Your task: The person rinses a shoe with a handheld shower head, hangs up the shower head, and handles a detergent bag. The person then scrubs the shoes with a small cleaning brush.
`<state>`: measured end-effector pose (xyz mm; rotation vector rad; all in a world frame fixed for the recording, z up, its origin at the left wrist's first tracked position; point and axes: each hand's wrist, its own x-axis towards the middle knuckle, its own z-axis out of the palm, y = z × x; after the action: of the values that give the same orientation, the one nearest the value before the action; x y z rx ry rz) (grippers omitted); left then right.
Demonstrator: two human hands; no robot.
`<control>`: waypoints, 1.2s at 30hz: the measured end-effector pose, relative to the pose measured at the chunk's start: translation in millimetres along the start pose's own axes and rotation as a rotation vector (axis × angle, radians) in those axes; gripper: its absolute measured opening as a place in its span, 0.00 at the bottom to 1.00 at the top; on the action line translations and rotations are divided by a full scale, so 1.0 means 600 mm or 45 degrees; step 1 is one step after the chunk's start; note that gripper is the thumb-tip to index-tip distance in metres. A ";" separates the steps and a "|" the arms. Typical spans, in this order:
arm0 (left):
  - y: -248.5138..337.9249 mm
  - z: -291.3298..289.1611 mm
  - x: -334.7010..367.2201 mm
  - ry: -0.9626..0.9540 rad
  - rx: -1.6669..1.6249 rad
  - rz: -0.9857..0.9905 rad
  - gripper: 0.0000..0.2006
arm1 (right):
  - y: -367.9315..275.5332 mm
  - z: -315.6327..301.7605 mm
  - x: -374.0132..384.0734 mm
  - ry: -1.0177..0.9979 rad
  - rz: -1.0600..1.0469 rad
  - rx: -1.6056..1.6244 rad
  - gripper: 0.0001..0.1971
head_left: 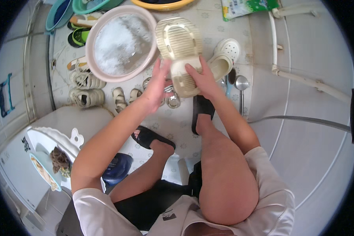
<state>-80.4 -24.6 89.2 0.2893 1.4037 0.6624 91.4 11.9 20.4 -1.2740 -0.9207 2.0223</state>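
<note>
A cream clog [181,76] is held up in front of me, its ribbed sole facing me and its toe pointing away. My right hand [204,80] grips it at the heel half, thumb pressed on the sole and fingers hidden behind. At the clog's left edge is my left hand [158,86], fingers spread; whether the fingertips touch it is hard to tell. A matching cream clog [223,59] rests on the floor just right of the held one. To the left stands a pale pink basin [91,51] with white suds [120,41] in it.
Sneakers [86,96], sandals [119,98] and shiny silver items [173,101] lie on the tiles. A dark-bristled brush [232,75] and a metal ladle [242,83] are at right. Teal basins [59,15] and a yellow basin [163,5] stand farther off. Pipes [303,81] line the right wall.
</note>
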 end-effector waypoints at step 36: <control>-0.108 -0.048 0.223 0.259 0.306 0.452 0.32 | 0.077 -0.150 0.135 0.708 0.019 0.219 0.23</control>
<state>-87.9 -3.3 -60.3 0.6888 1.6476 0.8301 138.6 68.0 -86.5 -1.6222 -0.4648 1.5798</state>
